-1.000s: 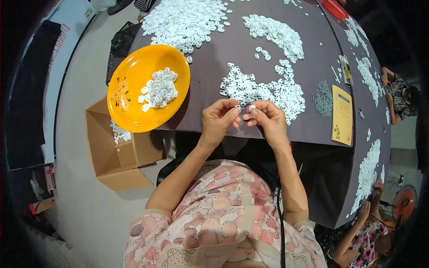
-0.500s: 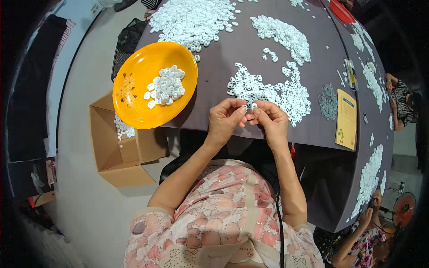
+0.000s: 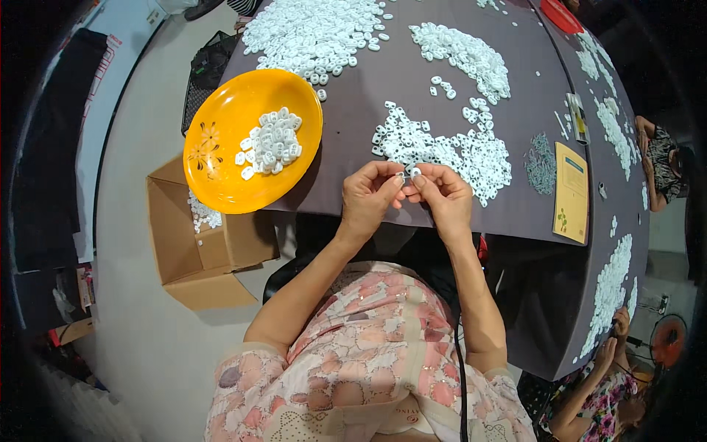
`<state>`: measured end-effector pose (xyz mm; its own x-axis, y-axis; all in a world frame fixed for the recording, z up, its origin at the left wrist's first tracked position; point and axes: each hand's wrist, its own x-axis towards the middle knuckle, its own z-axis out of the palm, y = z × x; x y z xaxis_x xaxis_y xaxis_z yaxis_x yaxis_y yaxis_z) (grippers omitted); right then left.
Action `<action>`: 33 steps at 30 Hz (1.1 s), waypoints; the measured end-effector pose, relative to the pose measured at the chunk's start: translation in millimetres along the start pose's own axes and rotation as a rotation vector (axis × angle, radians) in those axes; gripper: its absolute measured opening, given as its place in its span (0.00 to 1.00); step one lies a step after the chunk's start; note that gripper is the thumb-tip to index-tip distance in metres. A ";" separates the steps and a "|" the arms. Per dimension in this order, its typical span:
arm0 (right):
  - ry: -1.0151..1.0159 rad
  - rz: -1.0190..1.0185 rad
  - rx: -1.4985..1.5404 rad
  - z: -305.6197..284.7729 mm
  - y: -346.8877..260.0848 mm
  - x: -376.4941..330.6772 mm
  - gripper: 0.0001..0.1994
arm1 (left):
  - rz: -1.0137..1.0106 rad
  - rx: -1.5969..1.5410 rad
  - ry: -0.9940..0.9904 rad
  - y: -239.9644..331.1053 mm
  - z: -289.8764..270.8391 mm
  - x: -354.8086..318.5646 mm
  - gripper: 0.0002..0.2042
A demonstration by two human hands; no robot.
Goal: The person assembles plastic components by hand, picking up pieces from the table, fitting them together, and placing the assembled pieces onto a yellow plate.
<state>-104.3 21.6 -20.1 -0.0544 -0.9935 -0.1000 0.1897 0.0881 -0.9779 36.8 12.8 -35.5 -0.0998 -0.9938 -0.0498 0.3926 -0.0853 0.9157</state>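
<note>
My left hand (image 3: 364, 200) and my right hand (image 3: 448, 200) meet fingertip to fingertip over the table's near edge, both closed in a pinch. Between my right thumb and forefinger sits a small white plastic piece (image 3: 416, 172). The left thumb and forefinger grip a tiny pale bit too small to name, and a thin grey sliver seems to span the gap between the hands. Just beyond the fingers spreads a heap of small white plastic pieces with dark holes (image 3: 475, 162). An orange oval bowl (image 3: 224, 103) at the left holds similar white pieces (image 3: 274, 141).
More white pieces (image 3: 313, 33) cover the far table. At right lie a pile of small grey parts (image 3: 540, 166) and a yellow booklet (image 3: 571, 191). A cardboard box (image 3: 199, 258) stands on the floor at left. Other people's hands (image 3: 621, 324) are at the table's right side.
My fingers have shifted slightly around the white piece, which now faces up more. The dark bit seen between my fingertips now shows only as a thin sliver. The view has moved a little.
</note>
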 end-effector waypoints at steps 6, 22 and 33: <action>0.000 -0.039 -0.011 -0.6 1.4 -0.9 0.09 | -0.006 0.008 0.004 2.0 0.4 -1.0 0.06; -0.035 -0.045 -0.022 -2.5 1.1 -1.5 0.10 | -0.002 0.026 -0.002 1.0 1.0 -0.8 0.07; -0.052 -0.056 -0.021 -1.5 0.1 -2.2 0.09 | -0.016 -0.022 -0.041 2.5 -0.5 -0.2 0.05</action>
<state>-105.6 23.9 -20.2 -0.0127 -0.9993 -0.0361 0.1673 0.0335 -0.9853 38.3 12.8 -33.4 -0.1437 -0.9885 -0.0479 0.4110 -0.1036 0.9057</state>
